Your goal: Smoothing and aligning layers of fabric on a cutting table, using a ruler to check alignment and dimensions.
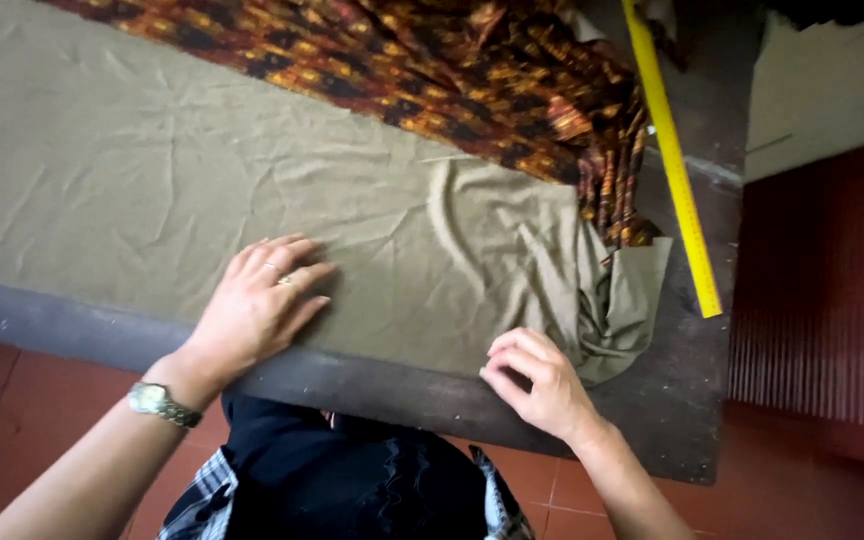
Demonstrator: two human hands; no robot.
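Note:
An olive-green cloth (152, 170) lies spread over a dark table (672, 400), wrinkled and bunched near its right end. My left hand (257, 305) rests flat on the cloth by the near edge, fingers spread, a ring on one finger and a watch on the wrist. Further right, my right hand (537, 375) is curled at the cloth's near edge, its fingertips pinching the hem. A brown and orange patterned fabric (432, 70) lies across the far part of the cloth.
A long yellow ruler (674, 160) lies slanted on the table to the right of the fabrics. Red tiled floor (12, 390) shows below the table edge. A dark red ribbed surface (822, 290) stands at the right.

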